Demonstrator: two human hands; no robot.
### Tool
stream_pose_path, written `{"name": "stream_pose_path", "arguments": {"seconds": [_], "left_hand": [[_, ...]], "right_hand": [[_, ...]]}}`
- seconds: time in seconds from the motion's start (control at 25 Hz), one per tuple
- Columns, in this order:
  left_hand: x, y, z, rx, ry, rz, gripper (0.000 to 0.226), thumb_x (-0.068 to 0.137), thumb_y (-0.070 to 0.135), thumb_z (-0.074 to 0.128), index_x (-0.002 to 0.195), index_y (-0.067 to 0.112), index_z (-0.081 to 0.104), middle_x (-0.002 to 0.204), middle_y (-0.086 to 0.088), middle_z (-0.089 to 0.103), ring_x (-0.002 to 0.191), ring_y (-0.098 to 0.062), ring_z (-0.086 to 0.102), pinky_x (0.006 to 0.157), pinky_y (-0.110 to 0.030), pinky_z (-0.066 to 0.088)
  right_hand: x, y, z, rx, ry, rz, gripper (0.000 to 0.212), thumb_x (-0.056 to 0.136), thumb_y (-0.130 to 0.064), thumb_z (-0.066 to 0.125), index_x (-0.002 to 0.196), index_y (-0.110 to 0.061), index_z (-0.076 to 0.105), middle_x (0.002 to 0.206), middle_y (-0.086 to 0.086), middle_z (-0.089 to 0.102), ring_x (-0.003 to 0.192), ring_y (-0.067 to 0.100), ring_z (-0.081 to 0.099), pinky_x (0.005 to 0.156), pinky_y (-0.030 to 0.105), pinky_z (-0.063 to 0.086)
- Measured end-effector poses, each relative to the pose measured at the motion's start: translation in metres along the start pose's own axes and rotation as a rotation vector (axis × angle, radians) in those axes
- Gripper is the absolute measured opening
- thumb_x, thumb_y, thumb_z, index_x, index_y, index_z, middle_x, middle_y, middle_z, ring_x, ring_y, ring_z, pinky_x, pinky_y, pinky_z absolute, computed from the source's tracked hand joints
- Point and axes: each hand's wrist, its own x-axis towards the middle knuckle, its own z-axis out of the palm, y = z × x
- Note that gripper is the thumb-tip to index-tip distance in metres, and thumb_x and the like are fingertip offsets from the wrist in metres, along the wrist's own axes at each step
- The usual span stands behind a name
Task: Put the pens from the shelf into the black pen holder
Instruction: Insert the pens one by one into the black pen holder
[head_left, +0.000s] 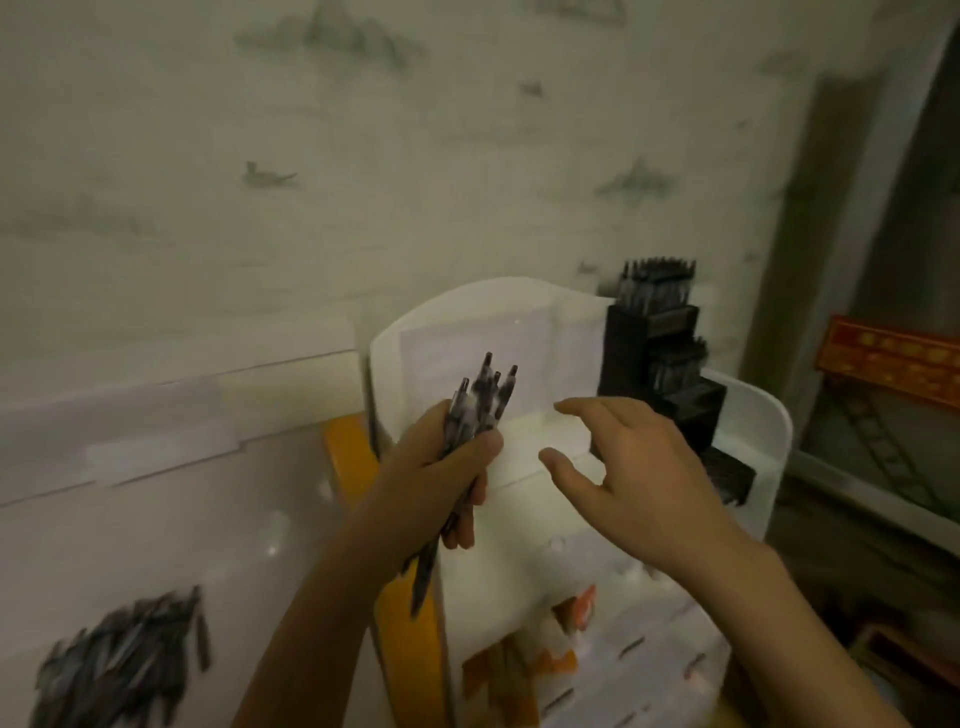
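My left hand (441, 483) grips a bundle of dark pens (483, 400) upright, their tips pointing up. My right hand (618, 457) hovers to the right of the bundle with fingers spread and thumb apart, holding nothing. Behind the right hand stands the black tiered pen holder (670, 364), with several pens (657, 283) standing in its top tier. A pile of dark pens (124, 654) lies on the pale surface at the lower left. The whole view is blurred.
A white plastic shelf unit (519, 322) stands behind my hands, with the pen holder on its right side. An orange panel (405, 623) runs down beside the shelf. A red and gold box (888, 364) sits at the far right. A patterned wall fills the back.
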Motion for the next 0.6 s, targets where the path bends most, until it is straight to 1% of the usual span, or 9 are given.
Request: {"name": "stream_pose_path", "arguments": {"seconds": [0.12, 0.28, 0.44, 0.6], "left_hand": [[0.029, 0.019, 0.077, 0.016, -0.061, 0.032, 0.019, 0.099, 0.023, 0.049, 0.085, 0.011, 0.048, 0.053, 0.0, 0.055, 0.038, -0.019, 0.05, 0.04, -0.026, 0.043], [0.071, 0.03, 0.152, 0.018, -0.139, 0.046, 0.021, 0.099, 0.026, 0.049, 0.081, 0.016, 0.048, 0.052, 0.001, 0.054, 0.037, -0.018, 0.047, 0.041, -0.027, 0.042], [0.117, 0.022, 0.199, -0.001, -0.209, 0.044, 0.021, 0.099, 0.029, 0.049, 0.081, 0.018, 0.049, 0.052, 0.001, 0.053, 0.036, -0.016, 0.045, 0.04, -0.026, 0.042], [0.172, -0.007, 0.234, -0.015, -0.215, 0.03, 0.017, 0.099, 0.028, 0.049, 0.085, 0.018, 0.05, 0.052, 0.001, 0.053, 0.035, -0.015, 0.044, 0.04, -0.026, 0.041]], "right_hand": [[-0.012, 0.074, -0.034, -0.041, 0.001, 0.049, 0.053, 0.09, -0.061, 0.046, 0.135, -0.033, 0.046, 0.13, -0.011, 0.055, 0.122, 0.01, 0.046, 0.103, 0.032, 0.039], [-0.012, 0.152, -0.063, -0.039, -0.002, 0.102, 0.054, 0.089, -0.061, 0.044, 0.135, -0.032, 0.046, 0.131, -0.01, 0.055, 0.12, 0.011, 0.048, 0.102, 0.036, 0.043], [0.0, 0.214, -0.06, -0.071, 0.008, 0.129, 0.052, 0.089, -0.061, 0.044, 0.133, -0.034, 0.046, 0.129, -0.011, 0.056, 0.12, 0.011, 0.049, 0.102, 0.033, 0.041], [0.031, 0.271, -0.037, -0.047, -0.035, 0.117, 0.052, 0.09, -0.06, 0.045, 0.134, -0.031, 0.046, 0.132, -0.01, 0.055, 0.123, 0.012, 0.047, 0.104, 0.033, 0.039]]}}
